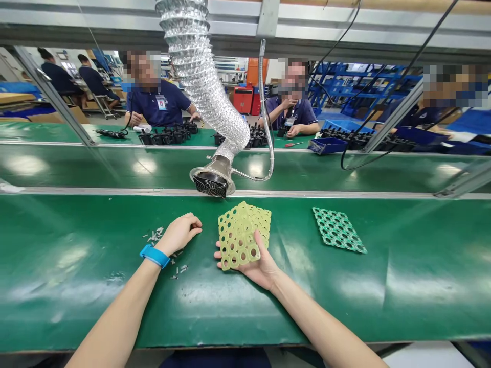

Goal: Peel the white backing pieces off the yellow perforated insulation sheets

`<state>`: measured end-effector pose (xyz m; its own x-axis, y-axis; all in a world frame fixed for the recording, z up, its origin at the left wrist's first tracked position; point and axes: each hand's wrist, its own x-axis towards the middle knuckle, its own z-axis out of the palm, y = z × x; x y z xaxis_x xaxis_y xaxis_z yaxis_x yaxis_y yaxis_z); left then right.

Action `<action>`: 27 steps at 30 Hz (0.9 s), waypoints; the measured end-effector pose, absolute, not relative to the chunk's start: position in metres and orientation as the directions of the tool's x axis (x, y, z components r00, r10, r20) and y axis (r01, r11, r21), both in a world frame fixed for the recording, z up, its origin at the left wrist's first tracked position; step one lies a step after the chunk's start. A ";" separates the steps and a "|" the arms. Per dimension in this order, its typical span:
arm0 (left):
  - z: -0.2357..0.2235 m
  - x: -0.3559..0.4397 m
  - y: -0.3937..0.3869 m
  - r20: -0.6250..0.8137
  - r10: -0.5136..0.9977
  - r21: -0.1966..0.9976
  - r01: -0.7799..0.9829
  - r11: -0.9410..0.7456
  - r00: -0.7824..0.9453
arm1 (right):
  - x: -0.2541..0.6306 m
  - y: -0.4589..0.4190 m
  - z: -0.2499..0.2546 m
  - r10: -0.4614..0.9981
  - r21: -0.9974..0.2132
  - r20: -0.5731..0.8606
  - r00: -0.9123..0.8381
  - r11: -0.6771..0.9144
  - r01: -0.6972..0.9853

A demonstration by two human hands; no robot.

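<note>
My right hand [264, 268] grips a yellow-green circuit board panel [232, 240] with rows of round holes, thumb at its right edge and fingers beneath. A second yellow-green panel [263, 217] shows partly behind it; whether the hand also touches that one I cannot tell. My left hand [179, 234], with a blue band [154, 256] at the wrist, is low over the bench with its fingers curled in. Anything inside those fingers is hidden. Small silvery pieces [155, 234] lie scattered beside and below that hand.
A green panel with round holes [339, 230] lies on the green bench [414, 286] at right. Above the bench hangs a foil duct [207, 71] ending in a fan [210, 184]. Across the line, co-workers [163, 105] sit behind black parts [169, 135] and a blue bin [327, 145].
</note>
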<state>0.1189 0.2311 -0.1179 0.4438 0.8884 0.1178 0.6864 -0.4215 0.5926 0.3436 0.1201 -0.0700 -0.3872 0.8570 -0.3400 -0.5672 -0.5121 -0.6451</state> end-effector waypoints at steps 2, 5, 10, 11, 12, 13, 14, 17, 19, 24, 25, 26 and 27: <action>-0.117 0.118 0.231 0.109 0.888 0.603 0.680 -0.417 0.447 | 0.343 0.121 -0.070 0.856 -0.645 -0.342 -0.387 -0.513 -0.566; -0.116 0.117 0.230 0.098 0.894 0.615 0.680 -0.400 0.437 | 0.343 0.121 -0.070 0.849 -0.641 -0.350 -0.397 -0.526 -0.559; -0.097 0.125 0.221 0.129 0.926 0.793 0.524 -0.312 0.356 | 0.343 0.120 -0.070 0.846 -0.636 -0.334 -0.417 -0.528 -0.563; -0.091 0.130 0.216 0.139 0.934 0.849 0.446 -0.283 0.329 | 0.343 0.120 -0.070 0.843 -0.633 -0.328 -0.427 -0.531 -0.563; -0.086 0.135 0.211 0.143 0.941 0.897 0.360 -0.255 0.308 | 0.343 0.120 -0.071 0.838 -0.632 -0.322 -0.440 -0.536 -0.560; -0.080 0.142 0.204 0.141 0.946 0.937 0.271 -0.222 0.291 | 0.342 0.120 -0.071 0.831 -0.631 -0.315 -0.458 -0.544 -0.554; -0.075 0.148 0.198 0.129 0.950 0.965 0.183 -0.186 0.284 | 0.341 0.120 -0.071 0.824 -0.630 -0.308 -0.476 -0.552 -0.546; -0.065 0.167 0.179 0.068 0.949 0.998 -0.005 -0.070 0.307 | 0.339 0.119 -0.073 0.800 -0.634 -0.284 -0.528 -0.570 -0.522; -0.063 0.174 0.170 0.030 0.943 0.999 -0.050 -0.014 0.331 | 0.337 0.118 -0.075 0.782 -0.633 -0.281 -0.556 -0.587 -0.505; -0.065 0.176 0.165 0.010 0.951 0.995 -0.094 0.020 0.310 | 0.334 0.115 -0.079 0.722 -0.637 -0.311 -0.619 -0.641 -0.428; -0.065 0.175 0.166 0.017 0.957 0.995 -0.100 0.013 0.290 | 0.334 0.114 -0.079 0.717 -0.643 -0.314 -0.623 -0.643 -0.416; -0.065 0.175 0.166 0.029 0.963 0.995 -0.103 -0.001 0.269 | 0.333 0.113 -0.079 0.715 -0.649 -0.315 -0.624 -0.642 -0.408; -0.064 0.175 0.166 0.044 0.967 0.995 -0.102 -0.018 0.252 | 0.332 0.112 -0.079 0.716 -0.653 -0.315 -0.622 -0.640 -0.406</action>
